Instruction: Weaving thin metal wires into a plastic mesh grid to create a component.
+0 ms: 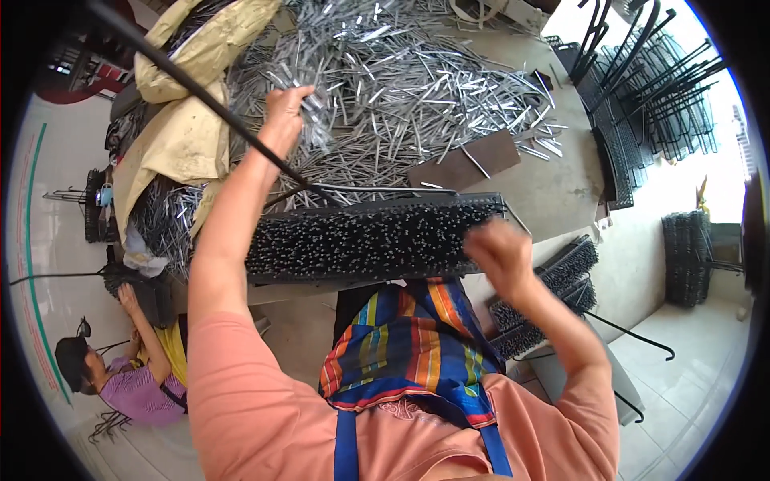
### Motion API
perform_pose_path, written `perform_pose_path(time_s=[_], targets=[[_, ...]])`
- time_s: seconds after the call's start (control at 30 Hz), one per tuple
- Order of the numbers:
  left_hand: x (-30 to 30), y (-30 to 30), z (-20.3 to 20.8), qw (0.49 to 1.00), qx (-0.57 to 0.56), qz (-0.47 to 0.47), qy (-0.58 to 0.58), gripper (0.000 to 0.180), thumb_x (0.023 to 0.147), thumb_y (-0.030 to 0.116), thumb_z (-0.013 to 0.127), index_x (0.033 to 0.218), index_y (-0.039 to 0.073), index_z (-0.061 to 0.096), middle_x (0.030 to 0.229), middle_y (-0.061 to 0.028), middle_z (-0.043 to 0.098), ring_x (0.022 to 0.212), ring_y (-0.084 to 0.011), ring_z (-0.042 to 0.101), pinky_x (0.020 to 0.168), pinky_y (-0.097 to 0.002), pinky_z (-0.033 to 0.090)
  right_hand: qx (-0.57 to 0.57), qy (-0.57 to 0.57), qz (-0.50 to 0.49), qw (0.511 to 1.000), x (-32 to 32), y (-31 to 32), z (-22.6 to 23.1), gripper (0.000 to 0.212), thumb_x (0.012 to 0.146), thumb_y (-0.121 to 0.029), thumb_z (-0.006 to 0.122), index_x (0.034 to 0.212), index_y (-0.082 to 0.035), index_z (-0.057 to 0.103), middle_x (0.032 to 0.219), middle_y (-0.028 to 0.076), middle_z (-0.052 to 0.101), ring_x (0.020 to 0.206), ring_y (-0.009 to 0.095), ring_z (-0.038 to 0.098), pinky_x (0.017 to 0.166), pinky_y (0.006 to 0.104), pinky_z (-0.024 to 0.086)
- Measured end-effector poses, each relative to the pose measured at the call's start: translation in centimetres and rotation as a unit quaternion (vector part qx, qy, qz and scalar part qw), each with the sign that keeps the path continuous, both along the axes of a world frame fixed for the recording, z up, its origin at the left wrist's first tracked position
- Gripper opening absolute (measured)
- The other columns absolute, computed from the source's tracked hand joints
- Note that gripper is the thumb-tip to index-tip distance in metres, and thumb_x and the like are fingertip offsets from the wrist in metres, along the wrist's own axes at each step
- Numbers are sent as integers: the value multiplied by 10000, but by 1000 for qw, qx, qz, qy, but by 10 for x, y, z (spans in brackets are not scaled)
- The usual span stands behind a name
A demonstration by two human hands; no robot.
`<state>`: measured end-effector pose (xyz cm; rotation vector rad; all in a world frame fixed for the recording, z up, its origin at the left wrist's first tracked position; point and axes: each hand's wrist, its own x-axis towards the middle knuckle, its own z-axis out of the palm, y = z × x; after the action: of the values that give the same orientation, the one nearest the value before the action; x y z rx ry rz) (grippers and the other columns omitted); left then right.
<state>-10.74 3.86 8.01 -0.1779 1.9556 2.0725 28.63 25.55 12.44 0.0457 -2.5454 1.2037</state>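
Gripping metal clips [385,80]; hands [282,112] closed

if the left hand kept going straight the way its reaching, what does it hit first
Most likely the heap of loose silvery metal pins on the table: the left hand already reaches up into its near edge, fingers closed among the pins. Depth is hard to judge, so it may be touching them already.

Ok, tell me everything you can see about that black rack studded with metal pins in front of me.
The black rack is a long, dark frame lying level across the table's near edge, its face packed with rows of short silvery pin tips. A thin rod rims its top. The right hand, blurred, is at its right end; the left hand reaches past it into the loose metal pins.
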Motion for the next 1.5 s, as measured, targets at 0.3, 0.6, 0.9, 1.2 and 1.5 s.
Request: perform_pose_path(time_s=[0.3,0.6,0.9,1.2,1.5], targets=[[66,59,59,946,317,15,70,215,697,-119,699,894,-49,649,864,-125,684,737,-228,666,697,-339,560,-741,-125,-195,631,-257,-66,-36,601,886,-542,569,1105,17,595,858,91,641,712,218,576,721,386,457],[78,67,51,987,121,-48,92,244,677,-84,745,893,-30,643,836,-128,688,746,-215,676,703,-340,553,-353,-30,-299,886,-289,-83,-74,539,948,-432,481,896,72,666,697,108,616,659,204,547,672,385,458],[60,45,32,920,-70,-372,106,228,681,-37,701,899,-33,635,714,-76,641,579,-138,600,486,-276,470,-494,-214,-51,841,-258,-32,-40,546,833,-458,658,1153,-18,612,1057,87,660,1022,230,596,883,396,434],[38,-17,3,695,-562,-365,261,265,609,1,695,845,-56,591,640,-134,601,589,-153,638,499,-341,483,-67,-144,-170,973,-224,-10,-61,232,775,-190,703,976,-73,691,809,112,685,766,259,658,791,371,502],[146,-153,90,975,174,-136,30,412,784,-4,600,1189,-20,525,925,-108,632,738,-162,602,680,-274,518,-13,-44,-46,998,-84,-36,18,389,729,-216,764,1055,-25,672,1006,148,671,848,287,668,779,381,519]])
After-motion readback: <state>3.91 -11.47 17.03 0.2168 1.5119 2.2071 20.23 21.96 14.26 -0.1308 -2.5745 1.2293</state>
